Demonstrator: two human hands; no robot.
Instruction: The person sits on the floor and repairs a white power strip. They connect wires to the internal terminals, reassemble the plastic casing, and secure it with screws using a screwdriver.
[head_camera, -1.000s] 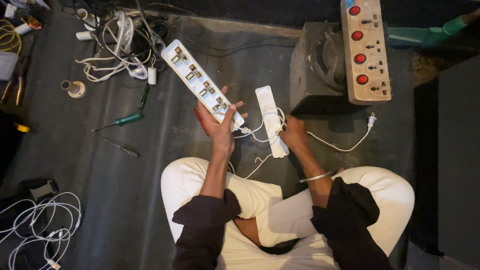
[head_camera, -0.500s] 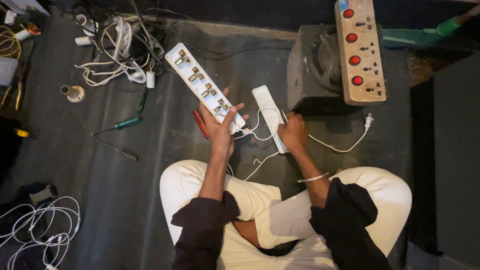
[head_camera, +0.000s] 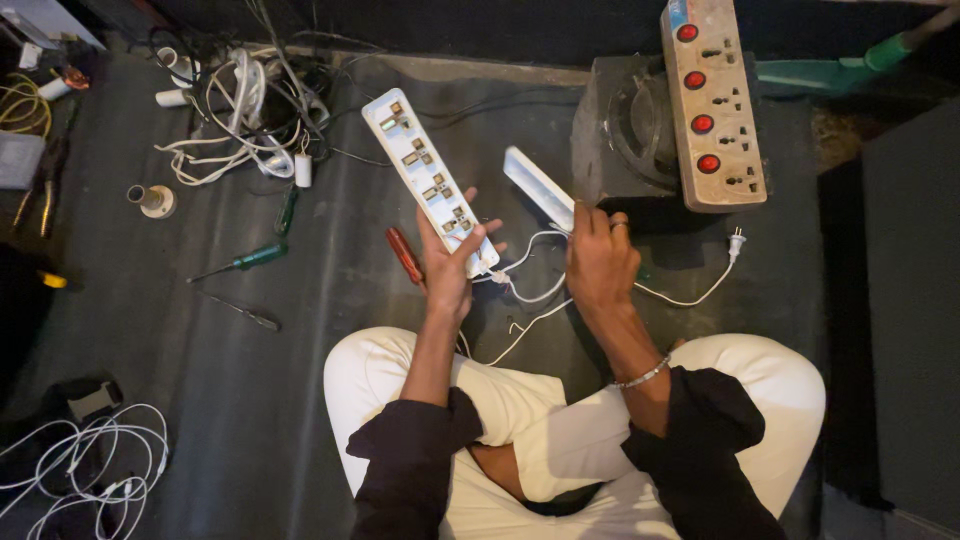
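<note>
Two hands up over the dark floor mat (head_camera: 250, 420), person sitting cross-legged. Vs. half a sec ago: the white back cover (head_camera: 538, 186) in the right hand (head_camera: 600, 262) has swung, now tilted edge-on and angled up-left, hand shifted w/ it. Left hand (head_camera: 448, 262) much the same, fingers wrapped round the near end of the open white power strip (head_camera: 428, 178), socket contacts facing up, far end pointing up-left. Right hand grips the cover's lower end. White cord (head_camera: 690, 297) runs from the strip btwn the hands to a plug near the grey box (head_camera: 625, 140). Red-handled screwdriver (head_camera: 405, 254) lies just left of left hand.
</note>
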